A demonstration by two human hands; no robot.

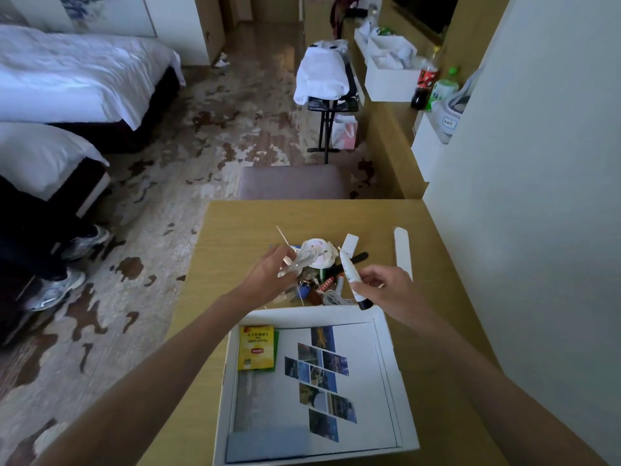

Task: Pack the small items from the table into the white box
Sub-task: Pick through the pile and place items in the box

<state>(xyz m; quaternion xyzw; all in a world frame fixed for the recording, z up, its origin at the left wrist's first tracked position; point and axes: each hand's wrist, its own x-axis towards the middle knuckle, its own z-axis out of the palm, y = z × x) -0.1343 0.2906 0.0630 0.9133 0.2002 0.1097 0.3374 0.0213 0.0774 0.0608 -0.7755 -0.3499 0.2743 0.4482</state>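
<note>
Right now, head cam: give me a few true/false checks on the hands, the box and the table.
1. The right hand holds a white tube with a black cap. True.
2. The left hand is empty. False: it holds a clear plastic item.
3. A yellow tea packet lies inside the white box. True.
4. The white tube lies in the box. False: it is in the right hand, up by the box's far rim.
5. The pile of small items sits on the table beyond the box. True.

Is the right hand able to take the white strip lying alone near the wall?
Probably not yet: the way to the white strip is free, but the right hand grips a white tube.
</note>
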